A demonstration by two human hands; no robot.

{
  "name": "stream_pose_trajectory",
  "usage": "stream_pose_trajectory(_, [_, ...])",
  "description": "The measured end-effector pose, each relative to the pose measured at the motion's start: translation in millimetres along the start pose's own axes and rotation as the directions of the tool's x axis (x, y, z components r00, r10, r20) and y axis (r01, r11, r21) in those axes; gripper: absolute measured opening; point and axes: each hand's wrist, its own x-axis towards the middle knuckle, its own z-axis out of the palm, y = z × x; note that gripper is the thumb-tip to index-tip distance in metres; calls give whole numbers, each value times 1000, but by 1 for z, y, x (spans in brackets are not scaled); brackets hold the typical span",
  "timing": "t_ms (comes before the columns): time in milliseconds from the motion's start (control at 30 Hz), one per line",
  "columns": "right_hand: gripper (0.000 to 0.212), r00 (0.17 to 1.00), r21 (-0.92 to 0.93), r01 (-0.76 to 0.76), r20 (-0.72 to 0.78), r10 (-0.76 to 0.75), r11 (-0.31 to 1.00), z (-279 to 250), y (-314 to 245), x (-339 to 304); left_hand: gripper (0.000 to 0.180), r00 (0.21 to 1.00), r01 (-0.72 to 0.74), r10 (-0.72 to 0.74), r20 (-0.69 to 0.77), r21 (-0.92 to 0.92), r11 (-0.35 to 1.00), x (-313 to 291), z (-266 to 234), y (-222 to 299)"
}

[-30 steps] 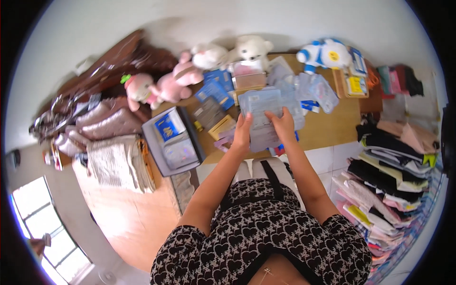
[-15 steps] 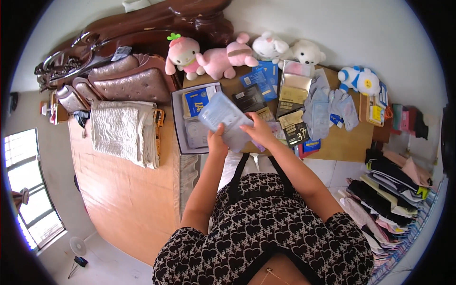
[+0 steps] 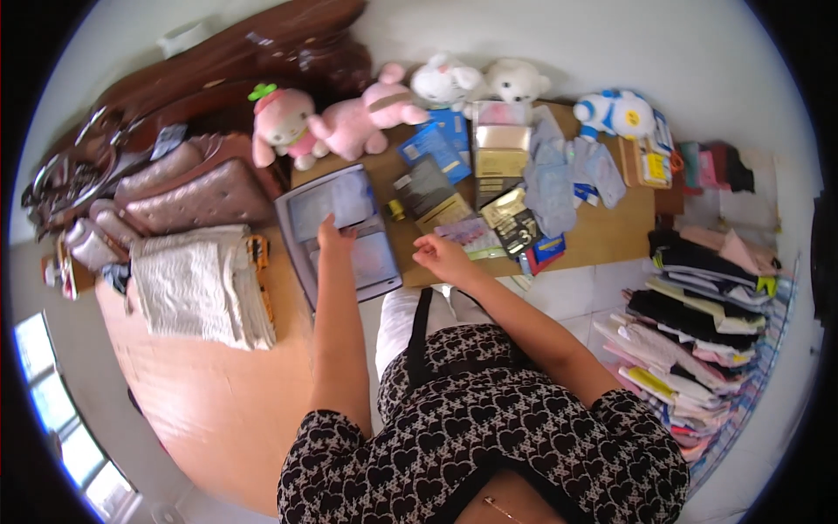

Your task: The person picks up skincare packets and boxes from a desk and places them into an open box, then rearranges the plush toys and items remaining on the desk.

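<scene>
An open shallow box [image 3: 393,262] with dark edges and a pale inside sits on the brown table. A light-blue flat packet [image 3: 351,196] lies in its far half, and a second pale packet [image 3: 374,260] lies in the near half. My left hand [image 3: 338,236] rests over the box between them, thumb and fingers apart, touching the far packet. To the right of the box hovers my right hand [image 3: 441,256], its fingers curled in with nothing visible in them. Closest to it is a purple-patterned packet [image 3: 471,233].
Black-and-gold packets [image 3: 432,188], blue packets [image 3: 436,148] and grey-blue cloth pieces [image 3: 550,183] cover the table's middle. Plush toys [image 3: 362,118] line the back edge. Folded white cloth [image 3: 201,284] lies left on a wooden surface; stacked clothes [image 3: 698,323] stand right.
The light-blue packet has gone from between both hands into the box, covering the blue packet there. My left hand moved left with it; my right hand let go. The view has shifted.
</scene>
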Motion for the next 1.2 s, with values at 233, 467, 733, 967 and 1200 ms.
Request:
stream_pose_trajectory(233, [27, 985, 34, -132, -111, 135, 991, -38, 31, -15, 49, 942, -136, 259, -212, 463, 876, -86, 53, -69])
stream_pose_trajectory(467, [20, 950, 223, -145, -240, 199, 964, -79, 82, -27, 41, 701, -402, 689, 184, 900, 168, -132, 69, -143])
stream_pose_trajectory(733, [17, 855, 492, -178, -351, 381, 852, -172, 146, -48, 19, 740, -648, 372, 560, 447, 617, -140, 128, -184])
stream_pose_trajectory(967, [25, 704, -56, -184, -704, 91, 981, -309, 227, -37, 24, 788, -414, -171, 592, 714, 565, -145, 187, -295])
stream_pose_trajectory(1200, [57, 754, -511, -439, -656, -6, 739, -451, 243, 4, 59, 871, -368, -186, 454, 855, 365, -114, 213, -376])
